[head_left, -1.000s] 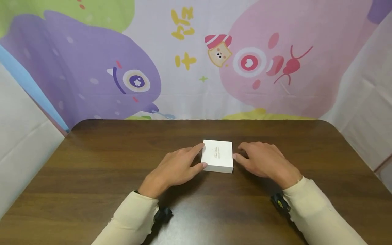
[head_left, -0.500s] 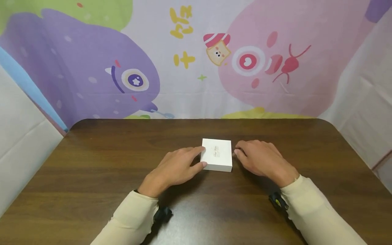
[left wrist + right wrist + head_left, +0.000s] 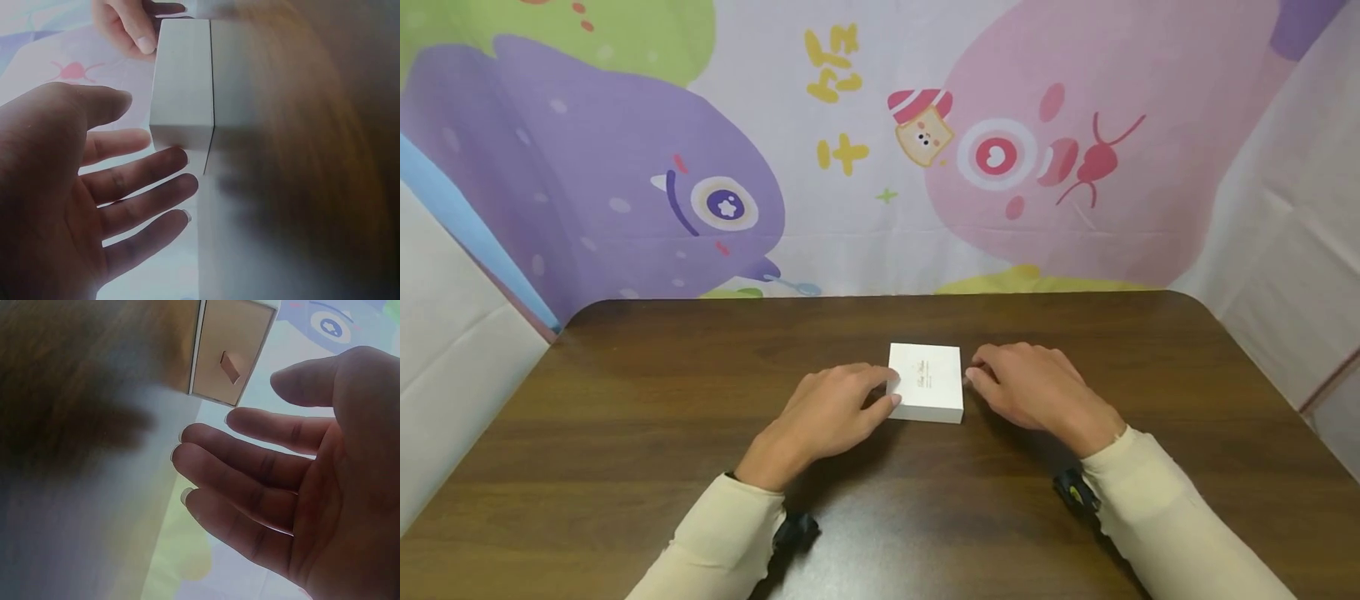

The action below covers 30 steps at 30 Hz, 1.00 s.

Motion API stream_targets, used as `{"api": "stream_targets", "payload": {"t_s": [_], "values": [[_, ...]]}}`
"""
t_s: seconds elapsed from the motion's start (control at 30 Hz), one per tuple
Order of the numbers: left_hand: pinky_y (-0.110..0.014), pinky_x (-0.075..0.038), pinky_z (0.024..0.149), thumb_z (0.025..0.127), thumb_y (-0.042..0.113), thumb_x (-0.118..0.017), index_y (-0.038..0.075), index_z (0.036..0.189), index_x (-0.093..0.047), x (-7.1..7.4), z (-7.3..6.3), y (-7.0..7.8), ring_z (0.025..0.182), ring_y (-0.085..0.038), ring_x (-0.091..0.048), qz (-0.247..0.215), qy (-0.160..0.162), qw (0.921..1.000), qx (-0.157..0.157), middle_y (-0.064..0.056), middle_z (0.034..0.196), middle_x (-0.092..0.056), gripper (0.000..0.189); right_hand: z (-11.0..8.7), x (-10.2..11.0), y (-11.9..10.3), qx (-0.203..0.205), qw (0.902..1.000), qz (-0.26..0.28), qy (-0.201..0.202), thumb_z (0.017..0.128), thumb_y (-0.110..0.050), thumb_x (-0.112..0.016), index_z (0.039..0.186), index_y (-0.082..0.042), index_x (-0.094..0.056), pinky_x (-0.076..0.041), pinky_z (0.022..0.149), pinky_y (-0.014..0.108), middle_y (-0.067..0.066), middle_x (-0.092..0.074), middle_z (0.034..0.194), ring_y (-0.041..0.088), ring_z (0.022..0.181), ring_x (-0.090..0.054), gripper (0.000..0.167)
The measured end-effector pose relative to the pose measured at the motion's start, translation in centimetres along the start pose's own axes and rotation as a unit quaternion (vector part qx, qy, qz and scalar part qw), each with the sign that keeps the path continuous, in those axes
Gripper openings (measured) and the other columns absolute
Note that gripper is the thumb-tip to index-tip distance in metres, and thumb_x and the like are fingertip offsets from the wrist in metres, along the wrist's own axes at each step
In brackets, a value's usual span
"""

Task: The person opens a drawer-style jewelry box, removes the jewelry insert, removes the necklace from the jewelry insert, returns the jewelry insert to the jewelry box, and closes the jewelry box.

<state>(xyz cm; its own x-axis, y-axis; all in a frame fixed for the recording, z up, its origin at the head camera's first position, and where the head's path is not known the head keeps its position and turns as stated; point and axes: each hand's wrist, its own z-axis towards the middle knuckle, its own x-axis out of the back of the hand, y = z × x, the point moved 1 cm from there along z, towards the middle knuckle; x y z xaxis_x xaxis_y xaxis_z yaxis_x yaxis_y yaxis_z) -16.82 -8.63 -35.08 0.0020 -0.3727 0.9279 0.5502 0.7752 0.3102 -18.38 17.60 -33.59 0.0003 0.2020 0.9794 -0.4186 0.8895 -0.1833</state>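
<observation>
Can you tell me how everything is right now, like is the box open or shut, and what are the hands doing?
White box: looks shut, lying flat.
Small tab: sticking out of the box's right side.
Left hand: fingers spread at the box's left side; touching is hard to tell.
Right hand: relaxed beside the tab, holding nothing.
Table: shiny near the front.
Cloth: hanging, lightly creased.

The right hand [image 3: 306,481] has its fingers rather straight, and the thumb stands separate from them. Near the tip of the index finger there is a box [image 3: 240,334], and on its pale brown side a small tab [image 3: 230,367] sticks out. Whether the finger touches the box, I cannot tell. The table [image 3: 69,512] is blurred, and behind the hand a printed backdrop [image 3: 237,572] shows one drawn eye [image 3: 330,327]
</observation>
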Motion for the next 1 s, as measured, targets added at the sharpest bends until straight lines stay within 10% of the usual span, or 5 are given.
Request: {"api": "stream_targets", "payload": {"t_s": [1.0], "values": [[-0.039,-0.053,0.068,0.095,0.03,-0.071,0.021,0.132,-0.068,-0.05,-0.35,0.23,0.089,-0.016,-0.068,0.044,0.007,0.9978,-0.049,0.004,0.106,-0.072,0.038,0.06,0.0,0.33,-0.022,0.9997,0.0,-0.011,0.098,-0.037,-0.059,0.119,-0.013,-0.071,-0.052,0.075,0.05,0.002,-0.072,0.111,0.025,0.096,-0.067,0.034]]}}
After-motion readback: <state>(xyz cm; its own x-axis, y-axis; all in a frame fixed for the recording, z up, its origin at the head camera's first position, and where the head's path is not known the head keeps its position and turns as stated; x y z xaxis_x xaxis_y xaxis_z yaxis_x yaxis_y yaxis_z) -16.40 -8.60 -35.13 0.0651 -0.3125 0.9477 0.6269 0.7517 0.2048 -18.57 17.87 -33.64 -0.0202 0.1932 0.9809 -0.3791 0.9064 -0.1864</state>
